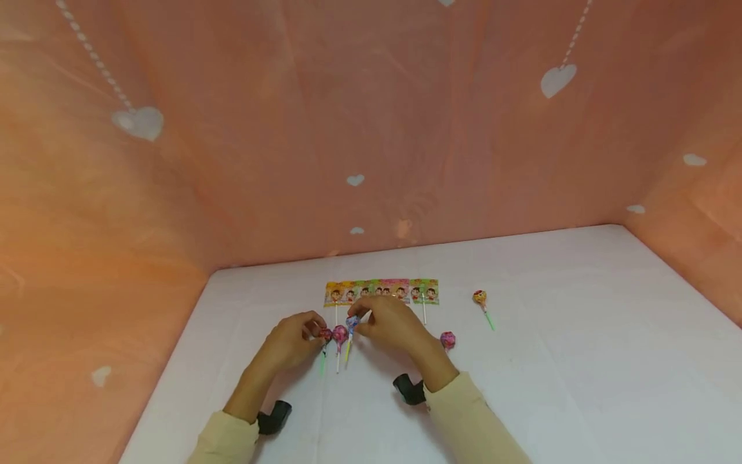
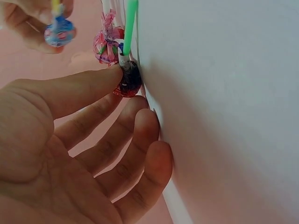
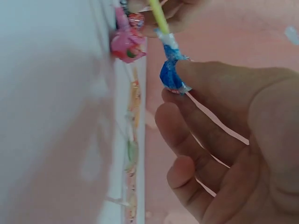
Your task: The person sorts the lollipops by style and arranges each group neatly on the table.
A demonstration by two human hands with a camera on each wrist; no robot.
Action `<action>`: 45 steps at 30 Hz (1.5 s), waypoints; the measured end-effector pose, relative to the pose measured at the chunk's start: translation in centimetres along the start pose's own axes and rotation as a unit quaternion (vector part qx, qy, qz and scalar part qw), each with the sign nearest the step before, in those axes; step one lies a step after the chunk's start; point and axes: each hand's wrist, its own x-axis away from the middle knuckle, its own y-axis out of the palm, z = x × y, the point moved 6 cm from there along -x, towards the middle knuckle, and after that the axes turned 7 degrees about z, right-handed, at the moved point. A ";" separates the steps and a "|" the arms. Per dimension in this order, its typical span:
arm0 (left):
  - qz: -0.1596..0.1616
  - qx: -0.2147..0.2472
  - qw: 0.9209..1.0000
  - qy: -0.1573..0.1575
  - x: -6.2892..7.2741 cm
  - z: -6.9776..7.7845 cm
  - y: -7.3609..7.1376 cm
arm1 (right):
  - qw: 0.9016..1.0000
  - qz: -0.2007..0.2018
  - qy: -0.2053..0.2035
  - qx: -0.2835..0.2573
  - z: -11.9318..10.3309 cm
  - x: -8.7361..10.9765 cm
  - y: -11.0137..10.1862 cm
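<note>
My right hand (image 1: 391,323) pinches a blue-wrapped lollipop (image 3: 170,74) with a yellow stick between thumb and fingertips. It hangs close over the table in the right wrist view, its stick toward me in the head view. With thumb and index finger, my left hand (image 1: 292,341) pinches the head of a dark red lollipop (image 2: 129,80) whose green stick (image 2: 131,28) points toward me. Between the two hands lies a pink lollipop (image 1: 339,334) with a white stick, right beside the dark red one. The right hand partly covers the row of packets behind it.
Flat colourful candy packets (image 1: 426,288) form a row farther back, with white sticks extending from them. To the right lie a yellow-orange lollipop (image 1: 480,297) with a green stick and another pink lollipop (image 1: 447,339), partly behind my right wrist. A pink curtain (image 1: 371,129) borders the white table (image 1: 580,361).
</note>
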 end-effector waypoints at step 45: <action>-0.002 -0.003 1.000 -0.014 0.3 0.0 0.2 | 0.999 -0.022 0.013 0.045 1.0 0.3 2.6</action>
